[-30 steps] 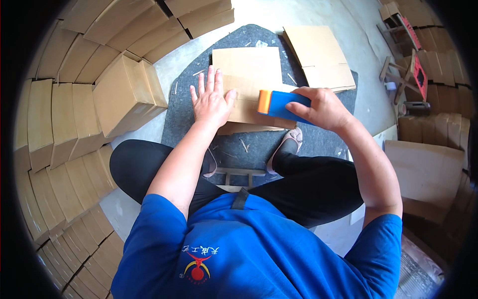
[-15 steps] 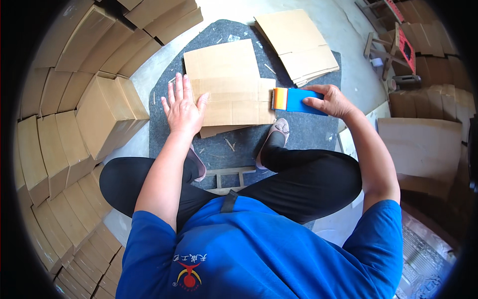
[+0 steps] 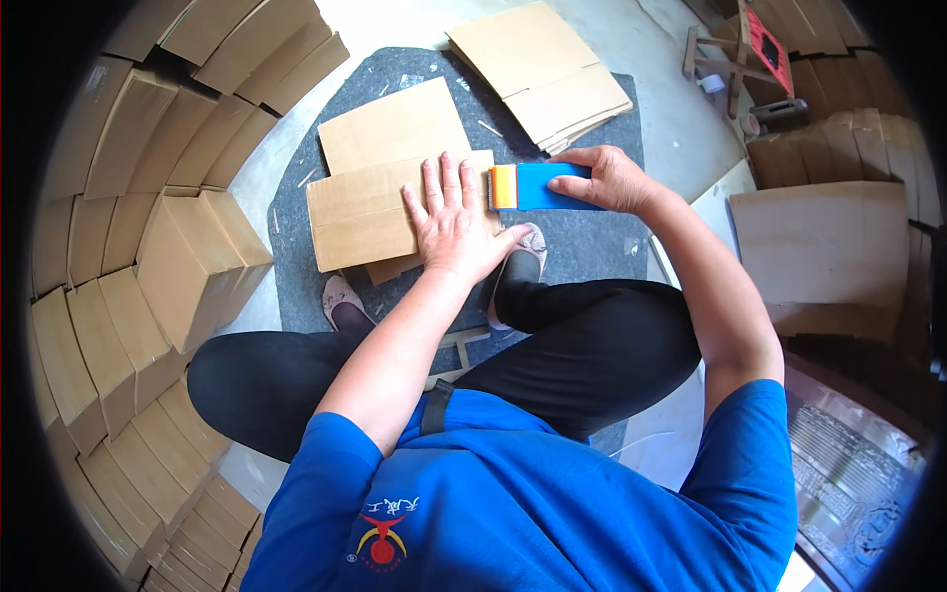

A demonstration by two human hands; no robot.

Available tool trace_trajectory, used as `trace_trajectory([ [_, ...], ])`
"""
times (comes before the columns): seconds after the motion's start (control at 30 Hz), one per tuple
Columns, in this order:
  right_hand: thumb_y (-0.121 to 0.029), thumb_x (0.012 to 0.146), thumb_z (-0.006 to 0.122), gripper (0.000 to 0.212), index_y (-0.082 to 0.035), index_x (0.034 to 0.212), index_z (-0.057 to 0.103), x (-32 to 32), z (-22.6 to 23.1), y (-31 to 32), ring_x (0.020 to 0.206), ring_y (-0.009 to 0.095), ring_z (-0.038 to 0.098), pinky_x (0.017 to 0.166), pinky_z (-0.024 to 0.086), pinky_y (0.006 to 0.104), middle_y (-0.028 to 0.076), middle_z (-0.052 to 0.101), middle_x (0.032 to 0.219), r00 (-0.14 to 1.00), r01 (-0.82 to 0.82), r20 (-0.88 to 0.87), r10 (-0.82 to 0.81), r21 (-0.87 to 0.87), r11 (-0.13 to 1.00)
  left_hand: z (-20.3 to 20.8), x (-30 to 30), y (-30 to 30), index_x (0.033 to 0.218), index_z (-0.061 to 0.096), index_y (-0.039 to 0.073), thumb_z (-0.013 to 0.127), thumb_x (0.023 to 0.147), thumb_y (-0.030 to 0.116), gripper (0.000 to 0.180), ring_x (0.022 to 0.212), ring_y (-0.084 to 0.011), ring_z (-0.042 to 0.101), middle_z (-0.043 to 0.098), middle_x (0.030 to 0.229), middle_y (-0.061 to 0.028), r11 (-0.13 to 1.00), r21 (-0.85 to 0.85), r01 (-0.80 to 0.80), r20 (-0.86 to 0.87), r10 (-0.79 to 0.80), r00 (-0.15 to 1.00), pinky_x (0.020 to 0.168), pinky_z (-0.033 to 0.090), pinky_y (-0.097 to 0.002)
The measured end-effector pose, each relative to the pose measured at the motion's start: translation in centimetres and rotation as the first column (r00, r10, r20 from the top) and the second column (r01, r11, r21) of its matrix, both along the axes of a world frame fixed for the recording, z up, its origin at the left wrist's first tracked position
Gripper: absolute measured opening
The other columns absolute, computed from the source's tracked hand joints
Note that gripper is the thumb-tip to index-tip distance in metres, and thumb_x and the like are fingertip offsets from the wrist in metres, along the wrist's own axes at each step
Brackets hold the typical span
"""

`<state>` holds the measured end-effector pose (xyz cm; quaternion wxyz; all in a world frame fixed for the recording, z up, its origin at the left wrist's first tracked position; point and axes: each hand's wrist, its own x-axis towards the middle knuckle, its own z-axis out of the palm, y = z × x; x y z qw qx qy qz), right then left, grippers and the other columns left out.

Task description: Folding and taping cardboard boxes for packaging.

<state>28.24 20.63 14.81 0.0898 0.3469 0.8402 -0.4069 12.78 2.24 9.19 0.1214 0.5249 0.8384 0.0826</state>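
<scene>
A cardboard piece (image 3: 360,212) lies on the dark grey mat in front of me, its front panel over a back panel (image 3: 395,123). My left hand (image 3: 456,219) rests flat on the front panel near its right end, fingers spread. In my right hand (image 3: 614,183) is a blue tape dispenser (image 3: 552,185) with an orange roller and a toothed front edge. That front edge meets the right end of the cardboard, close to my left fingers. Whether tape is stuck there cannot be made out.
A stack of flattened cartons (image 3: 543,74) lies at the mat's far right. Piled cartons (image 3: 173,266) wall off the left side. More cardboard (image 3: 824,247) leans at the right, below a wooden stool with a red top (image 3: 767,47). My feet are on the mat (image 3: 582,252).
My left hand has moved right, from the cardboard's left edge onto its front panel, uncovering the left end. The tape dispenser stays at the right end. The whole view has shifted somewhat.
</scene>
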Motion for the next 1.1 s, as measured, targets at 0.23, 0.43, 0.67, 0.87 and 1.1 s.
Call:
trace_trajectory([
  [0.23, -0.043, 0.083, 0.073, 0.049, -0.01, 0.118, 0.072, 1.6, 1.3, 0.2, 0.094, 0.026, 0.071, 0.09, 0.054, 0.0367, 0.015, 0.073, 0.1, 1.0, 0.027, -0.008, -0.028, -0.04, 0.999, -0.5, 0.0, 0.4, 0.158, 0.017, 0.005, 0.061, 0.086, 0.052, 0.098, 0.154, -0.0355, 0.0, 0.007, 0.166, -0.0161, 0.993, -0.113, 0.025, -0.043, -0.03, 0.999, 0.119, -0.001, -0.0631],
  [0.43, -0.045, 0.082, 0.071, 0.051, -0.009, 0.118, 0.072, 6.1, 1.0, 1.8, 0.093, 0.028, 0.071, 0.09, 0.054, 0.0377, 0.017, 0.073, 0.098, 0.997, 0.058, 0.055, -0.061, 0.053, 0.997, -0.4, 0.5, 0.8, 0.158, 0.016, 0.002, 0.062, 0.085, 0.048, 0.097, 0.154, -0.036, -0.001, 0.005, 0.166, -0.0173, 0.988, -0.147, 0.042, -0.057, -0.05, 0.997, 0.119, -0.002, -0.0631],
  [0.67, -0.045, 0.08, 0.064, 0.035, -0.014, 0.093, 0.075, -1.1, -0.4, -2.4, 0.09, 0.03, 0.071, 0.083, 0.056, 0.0422, 0.012, 0.073, 0.09, 0.954, -0.122, 0.301, 0.018, 0.332, 0.935, -0.5, 0.5, 0.9, 0.158, 0.014, 0.003, 0.069, 0.081, 0.05, 0.105, 0.154, -0.0356, -0.001, 0.005, 0.166, -0.0173, 0.99, -0.138, 0.044, -0.052, -0.051, 0.997, 0.119, -0.004, -0.0616],
  [0.87, -0.039, 0.085, 0.063, 0.031, -0.008, 0.088, 0.069, -4.6, 0.2, -6.8, 0.081, 0.03, 0.072, 0.075, 0.058, 0.0419, 0.013, 0.073, 0.084, 0.934, -0.023, 0.333, -0.127, 0.413, 0.91, 0.1, 0.0, 0.3, 0.159, 0.018, 0.017, 0.085, 0.07, 0.047, 0.115, 0.154, -0.0342, 0.001, 0.008, 0.166, -0.0149, 0.967, -0.187, 0.173, -0.068, -0.188, 0.98, 0.116, 0.001, -0.0684],
  [1.1, -0.025, 0.089, 0.058, 0.058, -0.005, 0.141, 0.042, -4.5, -6.3, -9.8, 0.085, 0.033, 0.072, 0.075, 0.056, 0.047, 0.017, 0.073, 0.093, 0.962, -0.136, 0.272, 0.015, 0.434, 0.89, -1.0, 0.2, 0.1, 0.158, 0.024, 0.021, 0.084, 0.072, 0.036, 0.106, 0.154, -0.0335, 0.004, 0.013, 0.167, -0.0065, 0.967, -0.152, 0.202, -0.131, -0.222, 0.966, 0.112, 0.005, -0.0753],
])
